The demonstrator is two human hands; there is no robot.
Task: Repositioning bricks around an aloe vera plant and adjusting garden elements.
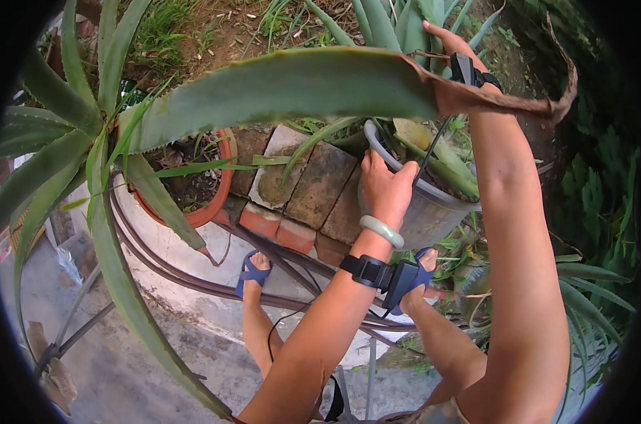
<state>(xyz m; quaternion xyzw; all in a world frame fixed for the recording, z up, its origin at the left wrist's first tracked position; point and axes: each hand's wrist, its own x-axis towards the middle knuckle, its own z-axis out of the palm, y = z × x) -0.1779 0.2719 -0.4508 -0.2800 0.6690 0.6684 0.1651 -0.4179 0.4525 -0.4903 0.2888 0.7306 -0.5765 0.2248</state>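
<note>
My left hand (387,185) has its fingers and thumb closed over the near-left rim of a grey plastic pot (433,214). Inside that pot are thick, partly yellowed aloe stems and leaves (444,162). Farther off, my right hand (453,44) reaches beside upright aloe leaves (387,28), its visible fingers stretched out; part of it is hard to make out. A long aloe leaf (285,88) stretches across the upper view, its dry brown tip (525,104) crossing my right forearm. Both wrists wear black strapped devices, and a pale bangle circles the left one.
At left, a large spiky aloe (94,127) spreads near a round terracotta pot (221,201). Bricks (320,180) lie between the pots. Brown pipes or hoses (193,279) run along a low white ledge (172,247), near my blue sandals (253,272). Dense greenery borders the right side.
</note>
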